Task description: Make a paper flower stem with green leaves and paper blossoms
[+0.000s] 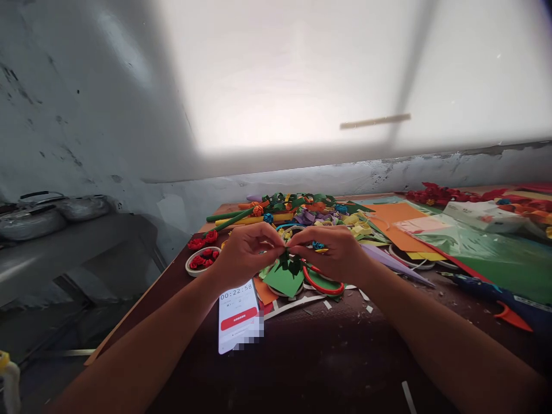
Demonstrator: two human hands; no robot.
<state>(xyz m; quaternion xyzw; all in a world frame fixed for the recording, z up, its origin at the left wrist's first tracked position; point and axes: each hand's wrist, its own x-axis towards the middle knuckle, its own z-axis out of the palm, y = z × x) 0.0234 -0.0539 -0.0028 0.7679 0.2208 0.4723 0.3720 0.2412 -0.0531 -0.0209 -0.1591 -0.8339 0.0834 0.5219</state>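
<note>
Both hands meet over the middle of the table, fingertips pinched together. Between them hangs a small dark green paper piece (291, 265) with a jagged, leaf-like lower edge. My left hand (246, 251) is closed on its upper left side, thumb against forefinger. My right hand (340, 254) pinches it from the right, and the fingertips of the two hands almost touch. Just below lie a brighter green paper sheet (282, 280) and a red loop (324, 291) that looks like a scissors handle. The fingers hide the top of the piece.
A phone (236, 338) showing a timer lies near my left forearm. A white ring (190, 269) holds red paper flowers. Colourful paper pieces (310, 215) are heaped behind my hands. At right are orange sheets (390, 224), plastic wrapping (487, 236) and a dark blue glue gun (495, 293).
</note>
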